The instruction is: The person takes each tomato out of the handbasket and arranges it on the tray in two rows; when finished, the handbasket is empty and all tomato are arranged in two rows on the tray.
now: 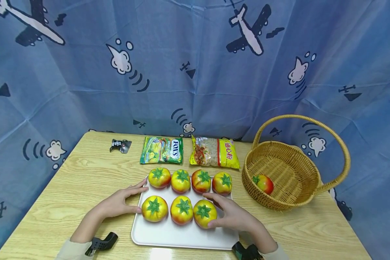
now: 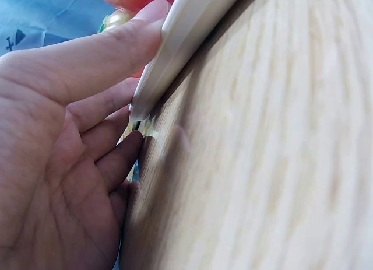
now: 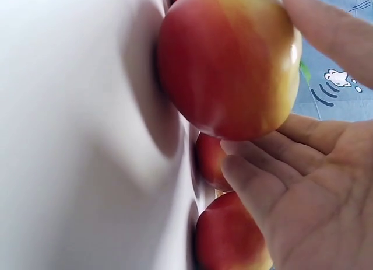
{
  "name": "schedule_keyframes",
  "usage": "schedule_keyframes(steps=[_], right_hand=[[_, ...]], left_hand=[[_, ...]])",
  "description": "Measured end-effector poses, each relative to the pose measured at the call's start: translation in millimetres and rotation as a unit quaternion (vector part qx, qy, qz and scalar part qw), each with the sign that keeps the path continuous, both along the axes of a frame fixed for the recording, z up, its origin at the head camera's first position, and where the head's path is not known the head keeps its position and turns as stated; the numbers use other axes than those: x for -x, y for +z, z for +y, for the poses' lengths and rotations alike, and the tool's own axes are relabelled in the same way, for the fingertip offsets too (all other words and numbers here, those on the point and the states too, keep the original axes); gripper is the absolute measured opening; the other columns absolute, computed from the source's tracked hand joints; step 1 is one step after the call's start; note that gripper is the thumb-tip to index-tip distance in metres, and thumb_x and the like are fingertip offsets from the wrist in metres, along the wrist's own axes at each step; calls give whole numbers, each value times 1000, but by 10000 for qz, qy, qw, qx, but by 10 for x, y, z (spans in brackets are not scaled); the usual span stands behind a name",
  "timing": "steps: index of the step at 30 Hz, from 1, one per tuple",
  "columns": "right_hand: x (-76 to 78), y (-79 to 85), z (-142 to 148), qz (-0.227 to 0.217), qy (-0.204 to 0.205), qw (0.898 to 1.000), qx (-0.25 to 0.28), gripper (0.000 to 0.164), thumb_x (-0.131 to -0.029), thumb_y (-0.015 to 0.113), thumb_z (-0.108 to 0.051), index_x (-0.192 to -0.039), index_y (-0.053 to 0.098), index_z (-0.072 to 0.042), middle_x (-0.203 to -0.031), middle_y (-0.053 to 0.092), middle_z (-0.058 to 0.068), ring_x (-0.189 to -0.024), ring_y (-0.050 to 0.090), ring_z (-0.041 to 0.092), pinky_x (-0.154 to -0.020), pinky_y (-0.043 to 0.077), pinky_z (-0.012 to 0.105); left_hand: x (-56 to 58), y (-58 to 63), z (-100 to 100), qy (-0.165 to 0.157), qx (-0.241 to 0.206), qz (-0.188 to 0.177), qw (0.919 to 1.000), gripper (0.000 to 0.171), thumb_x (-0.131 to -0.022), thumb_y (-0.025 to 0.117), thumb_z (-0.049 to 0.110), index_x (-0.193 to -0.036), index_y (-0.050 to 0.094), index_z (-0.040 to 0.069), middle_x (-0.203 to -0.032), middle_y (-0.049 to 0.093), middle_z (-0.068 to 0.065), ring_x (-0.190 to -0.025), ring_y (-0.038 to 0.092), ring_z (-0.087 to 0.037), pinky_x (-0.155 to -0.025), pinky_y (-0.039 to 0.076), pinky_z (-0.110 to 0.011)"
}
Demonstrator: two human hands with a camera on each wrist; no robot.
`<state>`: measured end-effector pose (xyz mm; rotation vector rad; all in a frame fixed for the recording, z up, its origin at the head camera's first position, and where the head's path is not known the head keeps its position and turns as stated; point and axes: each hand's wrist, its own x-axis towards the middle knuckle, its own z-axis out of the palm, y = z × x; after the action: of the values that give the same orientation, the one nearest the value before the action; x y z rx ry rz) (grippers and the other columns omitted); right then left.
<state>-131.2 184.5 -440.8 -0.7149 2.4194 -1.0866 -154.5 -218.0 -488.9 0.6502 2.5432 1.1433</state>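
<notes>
On a white tray [image 1: 162, 238] sit several red-and-yellow tomatoes with green star-shaped tops, in a back row and a front row. My left hand [image 1: 118, 203] rests at the tray's left edge, fingers spread; in the left wrist view its thumb [image 2: 137, 39] touches the rim. With thumb and fingers on opposite sides, my right hand [image 1: 230, 213] holds the front-row right tomato [image 1: 204, 213], which is still on the tray. In the right wrist view that tomato [image 3: 224, 63] is close up, with others behind it. A wicker basket [image 1: 247, 177] to the right contains one tomato [image 1: 265, 183].
Behind the tray lie a green candy bag [image 1: 162, 150] and a yellow pasta bag [image 1: 214, 153]. A small black packet [image 1: 120, 145] is at the back left. The basket's tall handle [image 1: 342, 144] arches above it. A blue curtain [image 1: 169, 72] hangs behind the wooden table [image 1: 71, 187].
</notes>
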Motion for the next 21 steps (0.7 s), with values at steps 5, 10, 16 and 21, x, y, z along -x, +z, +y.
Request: schedule_keyframes(steps=[5,10,16,21], right_hand=[[-7,22,8,41,16,10000,45,84,-76,76,-41,-143,39,-6,-146,42,14,-135,39,35,-110,32,53],[-16,84,54,211,-25,9998,-8,81,-77,74,-44,-142,40,-9,-145,43,13,-131,43,38,-107,37,54],[3,200,169,422,-132,9988,197,74,-81,72,-39,-141,42,-7,-145,45,14,-130,45,38,-106,36,56],[22,287,303,746,-357,9962,260,71,-82,72,-36,-139,44,-5,-143,46,15,-130,44,37,-106,36,54]], left_hand=[[3,-8,-1,-2,1,13,10000,80,-76,70,52,-142,45,16,-157,23,-3,-142,19,-42,-113,14,-62],[6,-13,-3,-7,-4,-4,10000,80,-76,69,52,-143,45,16,-157,23,-3,-141,18,-43,-113,14,-61],[6,-20,-4,-20,-25,12,10000,80,-76,70,52,-143,45,15,-157,23,-3,-142,18,-42,-114,13,-60],[6,-16,1,-2,-24,15,10000,80,-76,70,52,-142,45,15,-157,23,-3,-141,18,-43,-113,14,-61]])
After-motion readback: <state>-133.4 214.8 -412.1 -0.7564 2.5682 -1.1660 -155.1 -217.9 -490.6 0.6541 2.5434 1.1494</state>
